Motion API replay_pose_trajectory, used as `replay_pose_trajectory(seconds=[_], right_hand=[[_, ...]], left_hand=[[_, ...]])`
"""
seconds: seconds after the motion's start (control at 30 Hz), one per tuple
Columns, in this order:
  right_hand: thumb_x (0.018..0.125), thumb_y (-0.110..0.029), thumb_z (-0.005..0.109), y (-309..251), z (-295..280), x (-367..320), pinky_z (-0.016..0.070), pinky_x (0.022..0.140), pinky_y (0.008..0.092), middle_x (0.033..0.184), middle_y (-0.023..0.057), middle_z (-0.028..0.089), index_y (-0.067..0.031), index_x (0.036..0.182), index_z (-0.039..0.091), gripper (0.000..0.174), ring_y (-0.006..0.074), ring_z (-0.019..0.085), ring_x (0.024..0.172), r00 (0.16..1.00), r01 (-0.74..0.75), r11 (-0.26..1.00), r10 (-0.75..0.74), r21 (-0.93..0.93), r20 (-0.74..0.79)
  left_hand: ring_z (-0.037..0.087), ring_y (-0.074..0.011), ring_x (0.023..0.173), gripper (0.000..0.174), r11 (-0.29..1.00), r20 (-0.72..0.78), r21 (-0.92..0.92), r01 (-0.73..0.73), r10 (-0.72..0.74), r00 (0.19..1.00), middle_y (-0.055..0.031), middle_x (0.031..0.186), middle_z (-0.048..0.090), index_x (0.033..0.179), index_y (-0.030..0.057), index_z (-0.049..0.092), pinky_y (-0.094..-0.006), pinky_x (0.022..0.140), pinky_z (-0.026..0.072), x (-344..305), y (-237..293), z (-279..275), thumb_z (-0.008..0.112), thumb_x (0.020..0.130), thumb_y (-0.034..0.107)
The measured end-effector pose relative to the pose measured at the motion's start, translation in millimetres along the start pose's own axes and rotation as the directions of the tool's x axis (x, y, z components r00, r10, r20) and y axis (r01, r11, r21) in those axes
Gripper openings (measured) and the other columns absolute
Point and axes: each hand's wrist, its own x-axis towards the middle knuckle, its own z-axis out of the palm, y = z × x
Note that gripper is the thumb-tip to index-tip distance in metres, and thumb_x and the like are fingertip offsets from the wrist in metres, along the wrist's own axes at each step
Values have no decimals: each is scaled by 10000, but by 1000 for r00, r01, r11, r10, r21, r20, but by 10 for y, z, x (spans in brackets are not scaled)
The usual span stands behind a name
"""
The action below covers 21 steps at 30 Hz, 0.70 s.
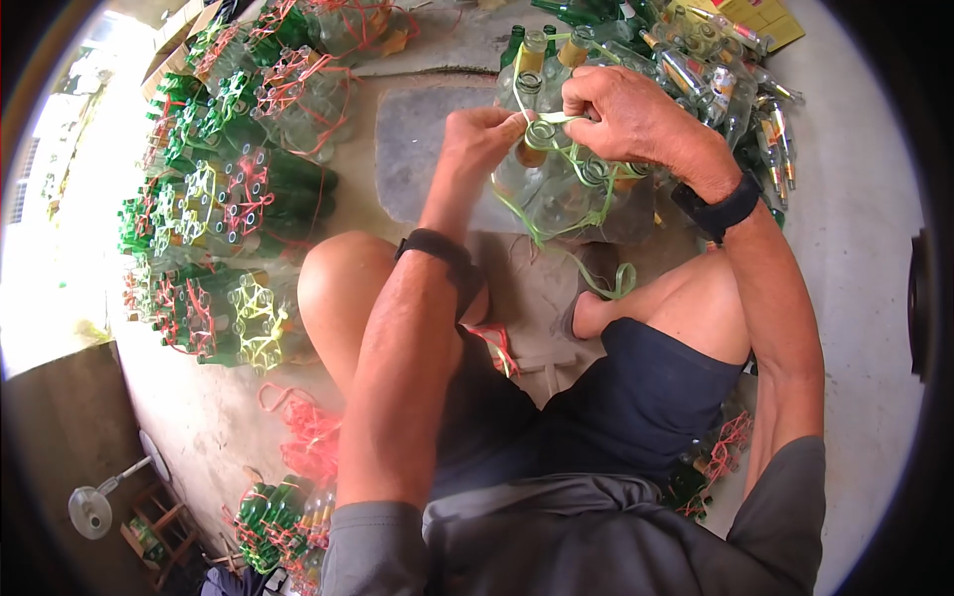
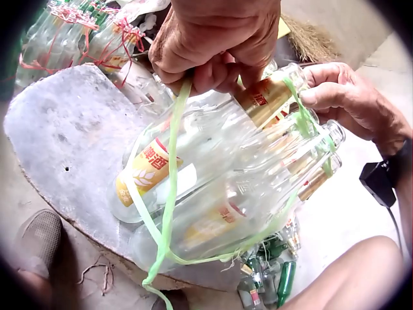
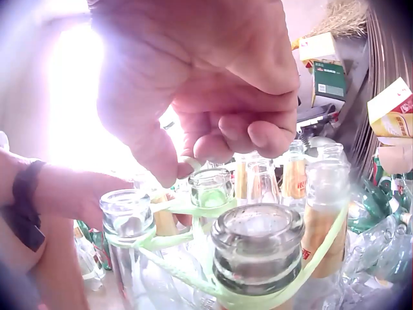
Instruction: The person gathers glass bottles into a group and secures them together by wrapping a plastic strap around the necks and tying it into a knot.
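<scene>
A bundle of clear glass bottles (image 2: 213,194), some with gold labels, stands on a grey board (image 1: 427,149), bound by pale green plastic strap (image 2: 171,187). My left hand (image 1: 477,137) pinches the strap beside a bottle neck; in the left wrist view its curled fingers have the strap hanging below them. Across the bundle, my right hand (image 1: 626,114) has curled fingers and pinches a short pale piece of strap over the open bottle mouths (image 3: 258,226). The strap loops around several necks, and a loose tail (image 1: 621,283) hangs near the foot.
Tied bundles of green and clear bottles (image 1: 288,194) line the left side. Loose bottles (image 1: 696,84) lie piled at the back right. Red plastic netting (image 1: 313,437) is on the floor at left. Cartons (image 3: 329,77) and a straw broom (image 2: 310,42) are farther back.
</scene>
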Motion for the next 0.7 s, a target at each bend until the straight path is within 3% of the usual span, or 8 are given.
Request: replay_pose_trajectory(seconds=[0.07, 0.1, 0.17, 0.2, 0.27, 0.4, 0.47, 0.7], right_hand=[[787, -198, 682, -13, -46, -17, 523, 695, 469, 751, 168, 682, -10, 777, 654, 190, 389, 653, 727, 981, -191, 974, 185, 122, 62], [787, -198, 682, -16, -58, -33, 523, 695, 469, 751, 168, 682, -10, 777, 654, 190, 389, 653, 727, 981, -191, 974, 185, 120, 63], [787, -210, 703, -2, -93, -68, 474, 586, 430, 614, 151, 627, 1, 721, 669, 224, 288, 587, 564, 960, -281, 930, 270, 238, 77], [787, -210, 703, 23, -105, -78, 474, 586, 430, 614, 151, 627, 1, 721, 669, 224, 288, 587, 564, 959, -282, 930, 271, 236, 76], [854, -194, 743, 81, -119, -108, 391, 552, 327, 580, 6, 493, 43, 718, 619, 300, 84, 442, 600, 935, -346, 889, 300, 300, 190], [864, -202, 732, 114, -122, -172, 377, 547, 328, 593, -14, 478, 45, 704, 596, 325, 83, 431, 598, 922, -379, 871, 326, 313, 209], [822, -232, 729, 166, -53, -200, 337, 491, 357, 528, -1, 438, 43, 650, 588, 354, 103, 400, 524, 934, -357, 850, 331, 388, 133], [854, -236, 702, 135, -99, -261, 315, 408, 343, 494, 6, 413, -5, 576, 482, 423, 110, 400, 429, 899, -438, 829, 394, 348, 192]], left_hand=[[447, -17, 560, 300, 999, 8, -36, 9, -8, 1000, 69, 681, 617, 966, 19, 804, -235, 474, 319, -22, 8, 8, 747, 970, 314], [441, -15, 560, 297, 998, 15, -55, 1, 0, 1000, 70, 682, 617, 961, 22, 804, -234, 474, 314, -19, 4, 12, 749, 972, 313], [435, -12, 561, 294, 997, 23, -74, -12, 13, 1000, 71, 682, 617, 956, 24, 804, -232, 475, 308, -3, 10, 15, 752, 974, 313], [430, -11, 560, 288, 996, 32, -85, -13, 16, 999, 72, 680, 616, 952, 28, 805, -230, 476, 306, -1, 12, 18, 753, 975, 310], [425, -9, 559, 282, 995, 45, -99, -11, 15, 999, 73, 679, 614, 948, 32, 805, -228, 477, 303, -3, 4, 28, 753, 976, 308], [410, -14, 553, 285, 995, 88, -98, -20, 28, 996, 74, 673, 610, 942, 40, 806, -228, 480, 295, 6, 44, 3, 756, 975, 318], [407, -16, 555, 286, 994, 101, -108, -20, 31, 994, 73, 674, 609, 938, 41, 805, -230, 483, 294, 7, 48, 0, 757, 973, 321], [407, -20, 567, 292, 997, 108, -73, 0, 7, 994, 74, 679, 605, 911, 51, 802, -233, 494, 299, 6, 73, -6, 759, 963, 336]])
